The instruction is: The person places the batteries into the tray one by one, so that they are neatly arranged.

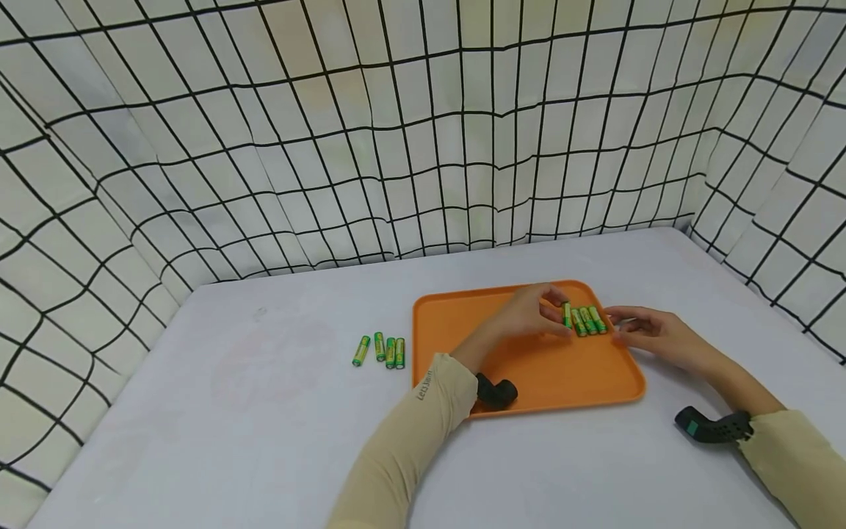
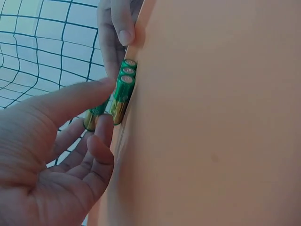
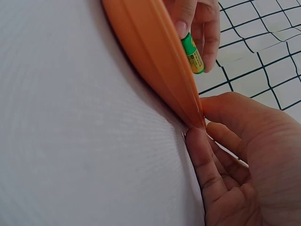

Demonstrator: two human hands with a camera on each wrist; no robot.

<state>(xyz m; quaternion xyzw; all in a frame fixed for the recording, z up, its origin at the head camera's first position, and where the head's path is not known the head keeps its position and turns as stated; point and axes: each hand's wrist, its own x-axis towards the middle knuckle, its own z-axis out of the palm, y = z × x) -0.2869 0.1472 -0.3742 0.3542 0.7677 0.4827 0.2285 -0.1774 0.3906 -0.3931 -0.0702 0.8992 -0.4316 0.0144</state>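
Note:
My left hand (image 1: 524,314) is over the right part of an orange tray (image 1: 522,375), pinching a green and yellow battery (image 1: 567,314) between thumb and fingers. Three similar batteries (image 1: 588,321) lie side by side in the tray, just right of the held one. In the left wrist view the held battery (image 2: 97,112) is partly covered by the thumb, close to the row. At the tray's right edge, my right hand (image 1: 661,339) holds the rim. In the right wrist view the thumb and fingers (image 3: 200,148) meet at that rim (image 3: 195,110).
Several more batteries (image 1: 391,353) lie on the white table (image 1: 264,426), left of the tray. A white wall with a black grid net (image 1: 396,147) surrounds the table's back and sides. Black wrist devices (image 1: 710,426) sit on both forearms.

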